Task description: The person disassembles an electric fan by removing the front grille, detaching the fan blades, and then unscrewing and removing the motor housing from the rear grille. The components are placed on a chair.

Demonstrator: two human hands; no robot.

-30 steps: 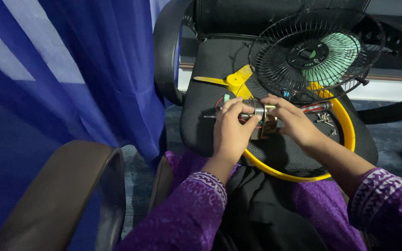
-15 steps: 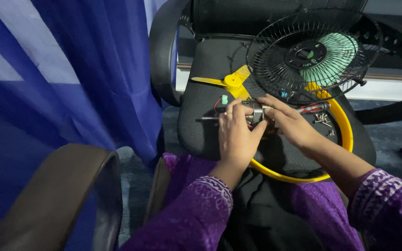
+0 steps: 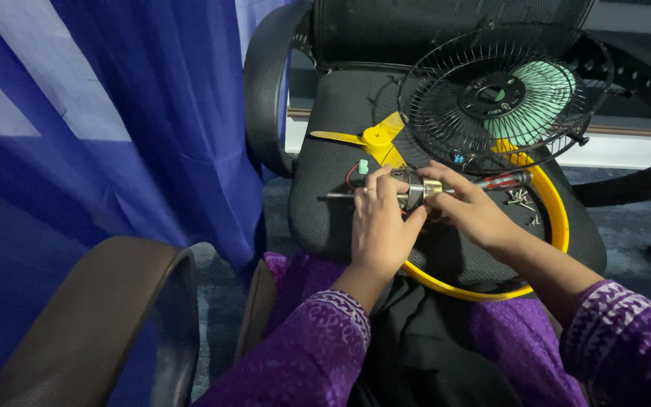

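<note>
Both my hands grip a small metal fan motor (image 3: 416, 188) over the black mesh seat of an office chair (image 3: 340, 218). My left hand (image 3: 380, 224) wraps the motor's left side, where a thin shaft sticks out to the left. My right hand (image 3: 470, 207) holds its right end, fingers across the top. Red wires and a small green part (image 3: 363, 166) hang from the motor. A yellow fan blade (image 3: 371, 137) lies just behind it.
A black wire fan guard (image 3: 491, 98) with a green blade behind it leans on the seat back. A yellow ring (image 3: 559, 218) lies on the seat, with a screwdriver (image 3: 502, 180) and loose screws (image 3: 523, 200). Blue curtain (image 3: 129, 113) left; brown chair arm (image 3: 107, 316) near.
The motor has been turned between my hands, its gold bracket dropping out of sight. Both hands stay closed on it, shifted slightly up.
</note>
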